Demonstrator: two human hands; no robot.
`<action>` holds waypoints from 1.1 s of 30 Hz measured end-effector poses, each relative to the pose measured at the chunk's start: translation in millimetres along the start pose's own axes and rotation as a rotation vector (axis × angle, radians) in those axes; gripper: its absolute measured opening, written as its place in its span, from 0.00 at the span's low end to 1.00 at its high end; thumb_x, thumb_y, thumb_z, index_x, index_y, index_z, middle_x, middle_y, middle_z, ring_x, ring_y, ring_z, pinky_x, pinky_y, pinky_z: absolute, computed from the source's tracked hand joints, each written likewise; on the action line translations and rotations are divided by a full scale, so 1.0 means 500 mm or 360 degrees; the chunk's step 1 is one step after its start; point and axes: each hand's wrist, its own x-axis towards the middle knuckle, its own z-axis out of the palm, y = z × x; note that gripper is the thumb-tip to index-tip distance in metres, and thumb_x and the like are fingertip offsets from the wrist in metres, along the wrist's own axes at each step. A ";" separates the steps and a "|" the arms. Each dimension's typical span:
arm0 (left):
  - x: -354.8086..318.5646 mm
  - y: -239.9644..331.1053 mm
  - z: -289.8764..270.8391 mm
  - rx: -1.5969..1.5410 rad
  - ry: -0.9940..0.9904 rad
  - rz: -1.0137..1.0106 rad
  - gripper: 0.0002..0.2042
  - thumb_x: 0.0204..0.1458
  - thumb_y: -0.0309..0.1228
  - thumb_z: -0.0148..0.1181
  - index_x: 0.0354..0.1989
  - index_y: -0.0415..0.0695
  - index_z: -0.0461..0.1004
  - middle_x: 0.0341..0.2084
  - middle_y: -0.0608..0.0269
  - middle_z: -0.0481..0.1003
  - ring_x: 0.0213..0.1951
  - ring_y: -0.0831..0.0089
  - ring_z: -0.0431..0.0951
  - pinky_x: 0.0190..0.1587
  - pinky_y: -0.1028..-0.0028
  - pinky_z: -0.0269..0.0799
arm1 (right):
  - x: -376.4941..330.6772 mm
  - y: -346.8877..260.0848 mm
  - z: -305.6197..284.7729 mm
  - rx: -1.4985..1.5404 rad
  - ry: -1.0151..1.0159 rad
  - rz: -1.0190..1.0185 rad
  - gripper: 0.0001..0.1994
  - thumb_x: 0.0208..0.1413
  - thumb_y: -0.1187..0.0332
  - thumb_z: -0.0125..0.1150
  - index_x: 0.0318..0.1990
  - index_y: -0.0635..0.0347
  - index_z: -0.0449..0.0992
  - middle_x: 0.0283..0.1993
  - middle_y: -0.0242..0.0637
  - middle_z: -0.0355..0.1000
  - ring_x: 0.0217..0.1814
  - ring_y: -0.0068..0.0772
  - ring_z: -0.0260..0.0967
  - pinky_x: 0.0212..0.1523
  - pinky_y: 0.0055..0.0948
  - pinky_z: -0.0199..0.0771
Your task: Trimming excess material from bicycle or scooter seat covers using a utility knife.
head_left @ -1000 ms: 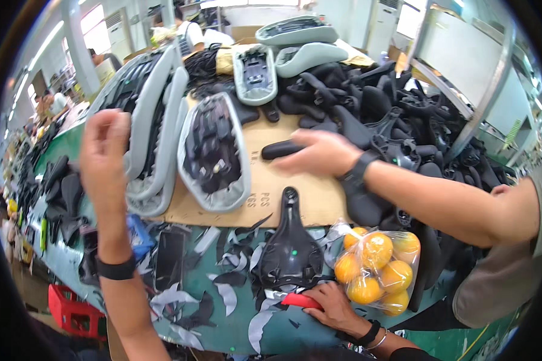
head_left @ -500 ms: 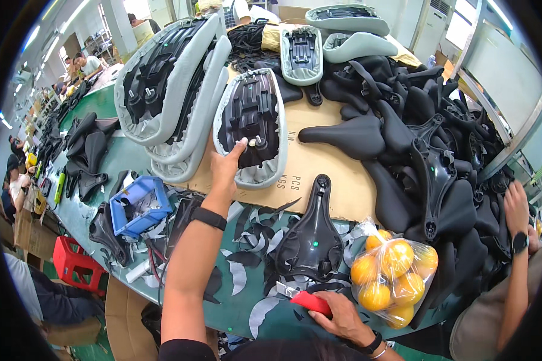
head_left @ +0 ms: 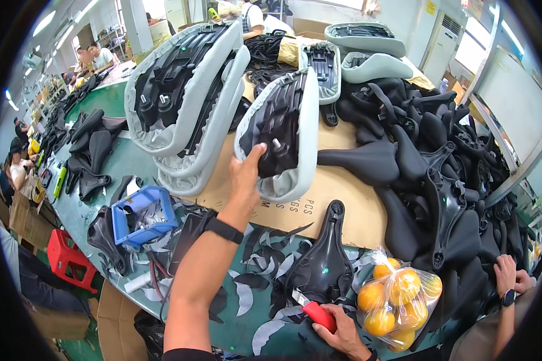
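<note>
My left hand [head_left: 246, 180] grips the lower left edge of a grey-covered seat [head_left: 305, 144], thumb over its black underside, near two short posts. The seat is tilted on its side above the cardboard. My right hand [head_left: 343, 334] is closed around a red-handled utility knife [head_left: 319, 316], its metal tip pointing up and left. Just beyond that tip a black bicycle saddle [head_left: 324, 268] lies upside down, nose away from me. Left of my left hand stands a stack of larger grey-covered seats [head_left: 190, 90], undersides showing.
A clear bag of oranges [head_left: 397, 304] sits right of my right hand. Black saddles [head_left: 367, 159] pile up at right, where a co-worker's hands [head_left: 506, 277] rest. A blue bin [head_left: 143, 219] stands left among grey and black scraps [head_left: 244, 298]. A red stool [head_left: 69, 262] is lower left.
My left hand has tipped the grey seat from lying nearly flat onto its side. The knife has turned more steeply toward the black saddle. The co-worker's hands are lower in the view.
</note>
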 end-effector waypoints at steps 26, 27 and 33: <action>0.376 -0.076 0.054 0.1768 0.0407 0.0362 0.44 0.38 0.49 0.70 0.53 0.22 0.60 0.50 0.31 0.68 0.53 0.44 0.69 0.56 0.62 0.64 | 0.019 0.024 0.002 0.0153 -0.0013 -0.0027 0.18 0.46 0.69 0.63 0.48 0.57 0.71 0.30 0.40 0.73 0.31 0.39 0.74 0.33 0.30 0.73; 0.338 -0.054 0.071 0.1472 0.0067 0.0393 0.38 0.39 0.46 0.69 0.51 0.25 0.65 0.49 0.36 0.69 0.52 0.51 0.71 0.54 0.65 0.66 | 0.021 0.033 0.008 0.0057 0.0040 -0.0036 0.19 0.45 0.68 0.64 0.47 0.57 0.72 0.31 0.42 0.73 0.32 0.41 0.74 0.34 0.32 0.73; 0.006 0.182 0.202 0.1179 -0.1031 0.0525 0.20 0.54 0.47 0.57 0.48 0.46 0.73 0.43 0.68 0.73 0.48 0.77 0.70 0.49 0.73 0.61 | 0.020 0.020 -0.008 0.0115 0.0024 0.0042 0.18 0.46 0.68 0.62 0.46 0.58 0.70 0.32 0.46 0.73 0.34 0.47 0.74 0.34 0.36 0.73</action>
